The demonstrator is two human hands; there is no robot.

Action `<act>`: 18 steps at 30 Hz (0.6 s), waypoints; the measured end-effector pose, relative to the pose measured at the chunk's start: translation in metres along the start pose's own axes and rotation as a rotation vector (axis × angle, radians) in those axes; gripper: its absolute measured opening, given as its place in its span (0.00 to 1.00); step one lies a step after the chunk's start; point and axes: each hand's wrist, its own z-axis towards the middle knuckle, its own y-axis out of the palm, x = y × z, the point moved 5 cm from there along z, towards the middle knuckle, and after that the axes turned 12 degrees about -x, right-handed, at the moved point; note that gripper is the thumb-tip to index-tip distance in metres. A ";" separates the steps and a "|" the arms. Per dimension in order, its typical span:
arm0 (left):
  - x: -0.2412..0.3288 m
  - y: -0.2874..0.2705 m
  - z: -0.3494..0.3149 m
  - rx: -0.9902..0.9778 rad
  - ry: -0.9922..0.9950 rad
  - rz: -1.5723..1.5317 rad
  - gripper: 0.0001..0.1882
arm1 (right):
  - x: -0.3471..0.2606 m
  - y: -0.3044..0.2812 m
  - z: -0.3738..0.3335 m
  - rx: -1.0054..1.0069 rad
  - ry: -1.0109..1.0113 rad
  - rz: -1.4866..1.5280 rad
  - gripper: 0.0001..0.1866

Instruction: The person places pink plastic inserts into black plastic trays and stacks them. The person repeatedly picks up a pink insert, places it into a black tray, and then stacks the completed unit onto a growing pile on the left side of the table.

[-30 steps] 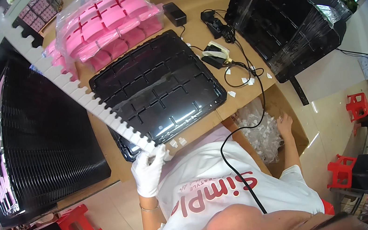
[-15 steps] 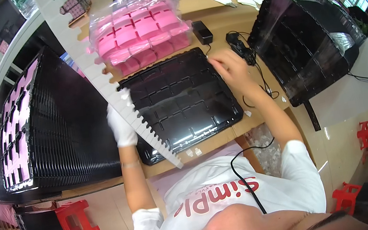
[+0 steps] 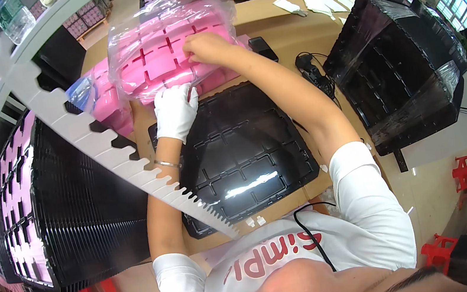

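Observation:
A stack of pink foam blocks (image 3: 160,68) with dark slits stands at the back of the table, partly inside a clear plastic bag (image 3: 189,0). My bare right hand (image 3: 207,49) reaches across to its top, fingers bent and closed on a pink block. In a white glove, my left hand (image 3: 177,113) is curled at the stack's near edge, closed on the bag's edge; its fingertips are partly hidden. Below both hands a black plastic tray (image 3: 240,151) with moulded compartments lies flat on the table.
Tall stacks of black trays stand at left (image 3: 85,196) and right (image 3: 402,68). A white toothed strip (image 3: 108,143) crosses the view over my left forearm. A black power adapter (image 3: 263,50) and coiled cable (image 3: 311,66) lie beside my right arm. Paper slips (image 3: 315,4) lie farther back.
Both hands have left the black tray's sides and moved forward to the pink stack. My right hand has swung left over the tray. The view has shifted a little.

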 end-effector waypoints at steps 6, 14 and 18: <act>-0.003 0.000 0.000 0.054 0.035 -0.088 0.09 | 0.023 -0.004 0.008 -0.131 0.054 0.228 0.10; -0.013 0.005 -0.002 -0.054 -0.051 -0.176 0.12 | 0.020 -0.010 0.014 -0.302 0.302 0.426 0.07; -0.007 0.002 0.001 -0.057 -0.053 -0.219 0.13 | 0.031 -0.019 0.010 0.346 0.281 0.718 0.08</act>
